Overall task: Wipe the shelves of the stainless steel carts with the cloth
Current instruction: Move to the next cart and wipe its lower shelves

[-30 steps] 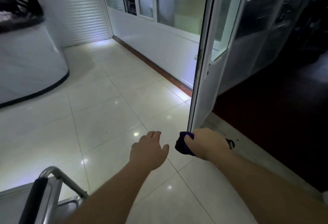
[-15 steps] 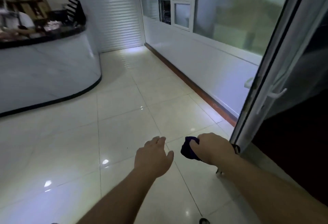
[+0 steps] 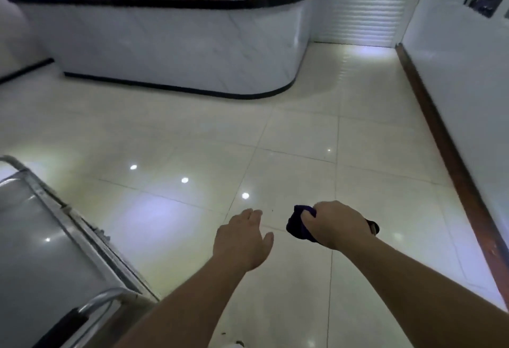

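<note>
- Right hand keeps a tight grip on the cloth, a dark purple bundle bunched in the curled fingers, with most of it sticking out to the left of the knuckles.
- A dark band shows at the right wrist, just behind the hand.
- Left hand holds nothing; its grip is loose, with fingers relaxed and pointing forward, palm down, above the floor.
- Both hands hang in the air near each other, the left slightly lower in the view and not touching the cloth.
- Stainless steel cart stands at the lower left, to the left of the left forearm; its flat top shelf reflects the ceiling lights.
- At the near end of the cart a curved metal handle with a black sleeve is visible.
- Neither hand nor the cloth touches the cart.
- Glossy pale floor tiles fill the middle of the view, dotted with light reflections.
- Across the room stands a curved white counter with a black top and a black base strip; people and items behind it are too blurred to make out.
- To the right runs a white wall with a brown skirting board, and a ribbed white shutter closes the far end.
</note>
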Available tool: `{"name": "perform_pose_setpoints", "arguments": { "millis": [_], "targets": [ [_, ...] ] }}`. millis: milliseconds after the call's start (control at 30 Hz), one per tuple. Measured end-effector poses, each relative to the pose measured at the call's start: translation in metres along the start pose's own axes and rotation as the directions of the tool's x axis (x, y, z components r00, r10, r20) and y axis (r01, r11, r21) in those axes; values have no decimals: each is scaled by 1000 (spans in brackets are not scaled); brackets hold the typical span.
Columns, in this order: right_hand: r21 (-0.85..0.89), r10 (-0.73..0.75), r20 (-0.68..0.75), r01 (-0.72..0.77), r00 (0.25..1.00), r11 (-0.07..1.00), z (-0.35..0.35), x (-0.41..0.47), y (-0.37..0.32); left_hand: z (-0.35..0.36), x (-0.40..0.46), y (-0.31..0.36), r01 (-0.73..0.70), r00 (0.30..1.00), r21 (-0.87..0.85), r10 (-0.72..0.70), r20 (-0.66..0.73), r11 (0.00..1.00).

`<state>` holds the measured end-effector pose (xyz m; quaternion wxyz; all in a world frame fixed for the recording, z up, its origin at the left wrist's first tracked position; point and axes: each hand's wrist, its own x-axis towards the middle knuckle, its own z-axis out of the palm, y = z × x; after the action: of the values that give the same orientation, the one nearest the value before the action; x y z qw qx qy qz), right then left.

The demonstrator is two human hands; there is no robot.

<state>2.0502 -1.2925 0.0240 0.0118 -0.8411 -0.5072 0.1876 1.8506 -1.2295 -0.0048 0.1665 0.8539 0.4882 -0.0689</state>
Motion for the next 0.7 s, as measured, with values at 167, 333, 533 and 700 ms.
{"name": "perform_pose_setpoints", "arguments": {
  "millis": [167,333,533,700],
  "targets": [
    [-72,-161,34,163,986,984,-4,95,-60,-16,71,-52,130,991,-28,-130,-17,991],
    [-93,-194,64,200,979,976,-17,183,-111,-48,146,-104,200,980,-65,-200,-1,978],
    [-88,-237,87,245,968,966,-31,278,-171,-86,213,-164,261,965,-85,-263,-7,962],
    [-119,-338,132,354,932,928,-38,361,-231,-104,264,-211,363,930,-131,-368,-15,922]
  ]
}}
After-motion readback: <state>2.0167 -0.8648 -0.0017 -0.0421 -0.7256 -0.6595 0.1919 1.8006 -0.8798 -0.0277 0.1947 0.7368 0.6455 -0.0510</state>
